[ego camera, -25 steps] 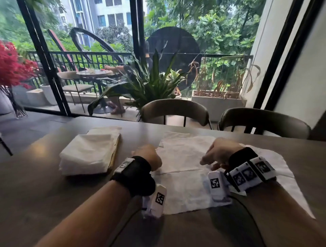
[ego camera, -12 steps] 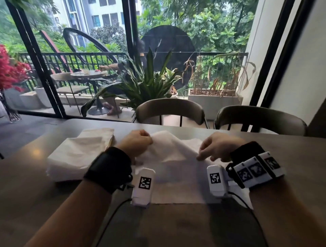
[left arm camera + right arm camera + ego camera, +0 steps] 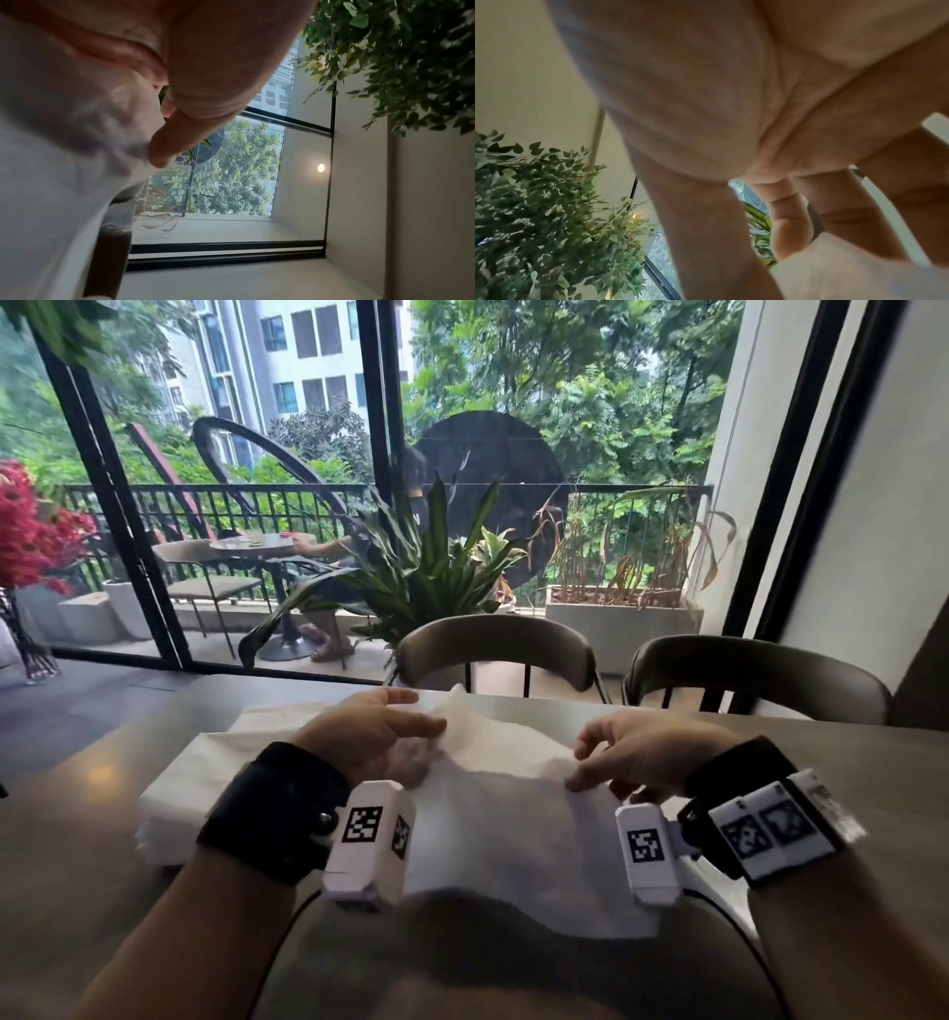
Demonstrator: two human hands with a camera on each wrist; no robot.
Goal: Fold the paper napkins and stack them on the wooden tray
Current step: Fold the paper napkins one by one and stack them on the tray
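Fingers point(image 3: 583, 780) of my right hand point(image 3: 647, 757) pinched the right edge of the thin white paper napkin point(image 3: 513, 839); my left hand point(image 3: 369, 737) held its left edge, though I could not tell how tightly. A second earlier the sheet lay flat on the brown surface point(image 3: 77, 839); now it hung lifted between both hands, far edge raised. I judged the first fold under way. Folded white napkin stack point(image 3: 179, 793) sat just left; tray beneath mostly hidden.
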